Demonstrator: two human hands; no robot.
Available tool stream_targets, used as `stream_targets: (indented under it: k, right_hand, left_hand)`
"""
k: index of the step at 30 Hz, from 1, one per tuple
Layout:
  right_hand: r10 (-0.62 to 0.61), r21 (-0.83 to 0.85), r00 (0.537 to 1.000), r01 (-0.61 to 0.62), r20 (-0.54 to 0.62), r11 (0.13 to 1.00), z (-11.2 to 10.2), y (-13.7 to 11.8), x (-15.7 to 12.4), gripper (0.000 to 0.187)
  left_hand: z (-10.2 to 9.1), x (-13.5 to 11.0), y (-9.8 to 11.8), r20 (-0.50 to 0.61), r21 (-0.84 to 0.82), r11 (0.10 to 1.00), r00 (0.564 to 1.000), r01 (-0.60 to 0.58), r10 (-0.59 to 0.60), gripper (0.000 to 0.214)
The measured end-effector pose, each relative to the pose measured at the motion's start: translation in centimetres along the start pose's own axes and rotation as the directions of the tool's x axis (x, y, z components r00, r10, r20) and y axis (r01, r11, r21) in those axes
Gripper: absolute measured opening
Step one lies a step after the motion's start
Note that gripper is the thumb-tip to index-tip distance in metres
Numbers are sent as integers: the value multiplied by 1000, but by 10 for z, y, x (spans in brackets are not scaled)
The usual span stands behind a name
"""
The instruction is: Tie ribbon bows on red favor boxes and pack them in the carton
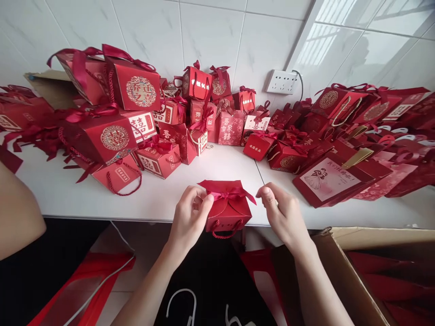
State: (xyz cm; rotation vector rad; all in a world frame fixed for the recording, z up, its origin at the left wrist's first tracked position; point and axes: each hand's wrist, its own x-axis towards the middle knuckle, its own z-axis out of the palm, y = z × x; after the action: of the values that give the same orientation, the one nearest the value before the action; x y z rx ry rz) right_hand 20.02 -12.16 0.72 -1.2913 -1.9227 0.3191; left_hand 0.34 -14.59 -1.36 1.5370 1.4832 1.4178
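In the head view, a small red gift box (pixel 229 212) sits at the front edge of the white table, with a twisted red cord handle (pixel 227 234) hanging on its near side. Across its top is a crimson satin ribbon (pixel 224 195), knotted in the middle. My left hand (pixel 192 213) is closed at the box's left side, thumb and forefinger pinching the ribbon there. To the right of the box, my right hand (pixel 283 208) is closed with curled fingers, just off the ribbon's right tail. Nothing shows between those fingers.
Red gift boxes (pixel 115 136) are piled at left and along the tiled wall. Bags with a couple print (pixel 328 179) lean at right. A cardboard carton (pixel 335 258) with red pieces stands at lower right. A power strip (pixel 281 82) is on the wall. Another person's arm (pixel 20 208) enters from left.
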Motion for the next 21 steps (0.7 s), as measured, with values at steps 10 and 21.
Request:
stream_targets:
  k: [10, 21]
  right_hand:
    - [263, 15, 949, -269, 174, 963, 18, -16, 7, 53]
    - [331, 188, 903, -387, 273, 903, 20, -15, 10, 38]
  left_hand:
    - [2, 0, 2, 85, 11, 998, 994, 61, -62, 24]
    - [-4, -1, -2, 126, -20, 1000, 992, 18, -15, 16]
